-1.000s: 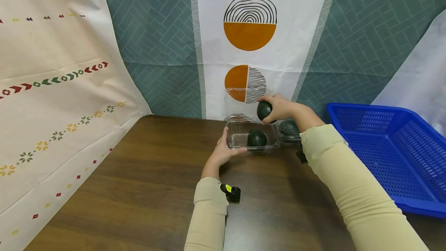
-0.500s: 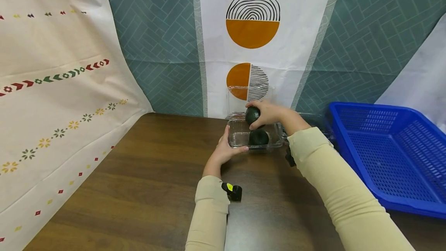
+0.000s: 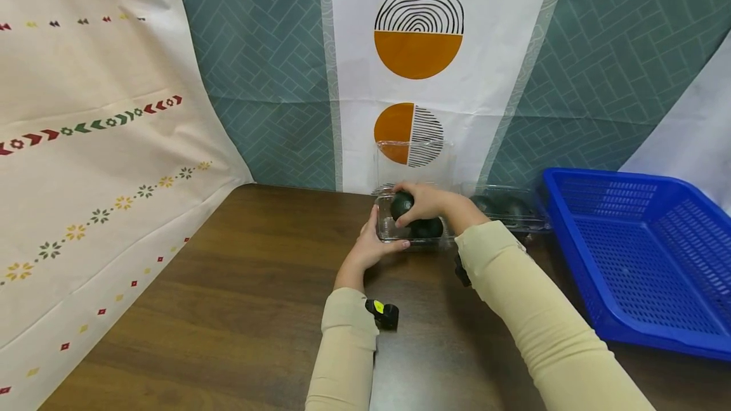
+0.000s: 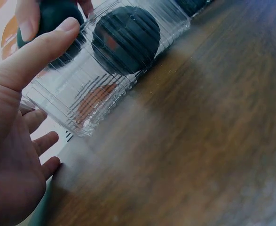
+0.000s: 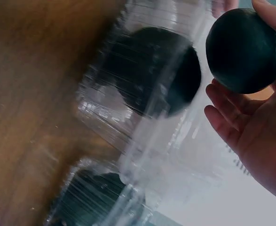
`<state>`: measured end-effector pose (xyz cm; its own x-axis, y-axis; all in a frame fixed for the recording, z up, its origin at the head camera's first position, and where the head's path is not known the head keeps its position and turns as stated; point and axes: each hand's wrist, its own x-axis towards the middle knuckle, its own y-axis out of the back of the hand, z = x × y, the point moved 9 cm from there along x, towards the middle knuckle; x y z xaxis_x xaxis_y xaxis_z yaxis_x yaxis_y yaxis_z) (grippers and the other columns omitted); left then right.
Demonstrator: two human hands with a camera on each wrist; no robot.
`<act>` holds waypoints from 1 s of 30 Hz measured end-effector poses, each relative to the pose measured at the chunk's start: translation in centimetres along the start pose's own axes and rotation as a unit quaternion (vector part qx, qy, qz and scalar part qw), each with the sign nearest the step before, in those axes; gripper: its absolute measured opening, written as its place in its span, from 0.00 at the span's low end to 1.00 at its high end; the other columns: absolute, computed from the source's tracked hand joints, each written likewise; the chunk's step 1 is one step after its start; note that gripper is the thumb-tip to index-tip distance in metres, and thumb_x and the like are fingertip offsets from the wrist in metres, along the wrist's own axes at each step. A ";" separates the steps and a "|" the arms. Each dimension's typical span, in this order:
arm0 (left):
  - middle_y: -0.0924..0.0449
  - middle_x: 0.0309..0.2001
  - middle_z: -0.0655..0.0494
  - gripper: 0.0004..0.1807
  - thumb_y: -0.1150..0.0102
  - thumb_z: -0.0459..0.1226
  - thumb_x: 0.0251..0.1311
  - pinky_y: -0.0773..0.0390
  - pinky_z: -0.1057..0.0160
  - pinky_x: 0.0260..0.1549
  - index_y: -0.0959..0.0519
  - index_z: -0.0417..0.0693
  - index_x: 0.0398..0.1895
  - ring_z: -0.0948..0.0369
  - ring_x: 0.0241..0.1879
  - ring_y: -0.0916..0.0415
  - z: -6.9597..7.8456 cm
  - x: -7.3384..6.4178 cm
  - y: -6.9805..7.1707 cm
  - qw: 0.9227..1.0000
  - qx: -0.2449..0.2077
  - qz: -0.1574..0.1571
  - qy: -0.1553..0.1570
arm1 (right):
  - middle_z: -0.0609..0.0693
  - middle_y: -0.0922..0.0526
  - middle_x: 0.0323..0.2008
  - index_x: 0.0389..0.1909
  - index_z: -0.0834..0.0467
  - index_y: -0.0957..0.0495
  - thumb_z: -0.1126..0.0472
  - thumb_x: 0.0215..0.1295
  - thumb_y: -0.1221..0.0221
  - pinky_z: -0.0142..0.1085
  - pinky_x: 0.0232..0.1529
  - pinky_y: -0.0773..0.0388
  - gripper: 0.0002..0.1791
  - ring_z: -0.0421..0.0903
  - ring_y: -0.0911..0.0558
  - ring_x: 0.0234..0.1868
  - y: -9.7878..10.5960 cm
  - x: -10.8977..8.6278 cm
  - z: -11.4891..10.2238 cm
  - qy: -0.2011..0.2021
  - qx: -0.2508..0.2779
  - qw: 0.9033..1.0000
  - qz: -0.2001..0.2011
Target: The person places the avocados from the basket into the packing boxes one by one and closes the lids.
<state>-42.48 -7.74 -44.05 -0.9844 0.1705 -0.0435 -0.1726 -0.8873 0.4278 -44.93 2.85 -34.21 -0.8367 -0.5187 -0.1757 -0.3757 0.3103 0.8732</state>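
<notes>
My right hand [image 3: 425, 203] grips a dark green, round avocado [image 3: 402, 206] above the left part of a clear plastic clamshell box [image 3: 388, 231]. In the right wrist view the held avocado [image 5: 245, 51] sits between thumb and fingers, apart from the second avocado [image 5: 152, 70] inside the box. That second avocado [image 3: 427, 228] lies in the right half. My left hand [image 3: 368, 249] rests at the box's front left corner, its straight thumb along the front wall and its fingers at the left side. The left wrist view shows this thumb [image 4: 39, 59] against the ribbed plastic.
The box's raised lid [image 3: 417, 163] leans near the patterned back cloth. Right of it stands another clear box [image 3: 502, 221] with dark green avocados inside. A blue plastic basket [image 3: 617, 309] is at the far right on the brown wooden table [image 3: 240, 284].
My right hand has carried the avocado left and down, from above the box's right side to low over its left half. My left hand has stayed at the box's corner.
</notes>
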 end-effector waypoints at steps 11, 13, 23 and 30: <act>0.60 0.72 0.46 0.65 0.30 0.58 0.39 0.48 0.41 0.60 0.66 0.62 0.73 0.45 0.69 0.59 0.2 0.0 -0.1 1.000 0.001 -0.003 -0.005 | 0.58 0.33 0.59 0.68 0.50 0.42 0.47 0.48 0.33 0.47 0.48 0.29 0.45 0.54 0.29 0.50 -2.1 0.9 0.4 -0.020 -0.023 0.999 -0.013; 0.60 0.72 0.46 0.65 0.30 0.57 0.40 0.47 0.41 0.60 0.66 0.62 0.73 0.45 0.69 0.59 0.2 0.0 -0.1 1.000 0.001 -0.005 -0.005 | 0.58 0.33 0.59 0.68 0.50 0.42 0.47 0.49 0.33 0.47 0.48 0.29 0.45 0.54 0.29 0.50 -2.4 0.9 0.5 -0.023 -0.032 0.999 -0.013; 0.61 0.72 0.46 0.64 0.30 0.58 0.39 0.48 0.39 0.59 0.66 0.64 0.73 0.45 0.69 0.60 0.2 -0.1 -0.1 1.000 0.006 -0.007 -0.005 | 0.59 0.33 0.59 0.67 0.50 0.41 0.47 0.50 0.35 0.47 0.48 0.30 0.43 0.55 0.30 0.51 -3.1 1.2 1.1 -0.044 -0.039 0.998 -0.021; 0.61 0.72 0.46 0.64 0.30 0.59 0.39 0.48 0.39 0.59 0.66 0.64 0.73 0.45 0.69 0.59 0.2 -0.1 -0.1 1.000 0.003 -0.005 -0.002 | 0.58 0.33 0.61 0.68 0.52 0.42 0.47 0.53 0.36 0.50 0.51 0.33 0.42 0.58 0.34 0.57 -3.6 1.5 1.1 -0.057 -0.052 0.996 -0.035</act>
<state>-42.41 -7.61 -43.94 -0.9823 0.1819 -0.0443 -0.1831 -0.8830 0.4322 -45.28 1.82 -38.15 -0.8521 -0.4402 -0.2832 -0.3964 0.1894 0.8983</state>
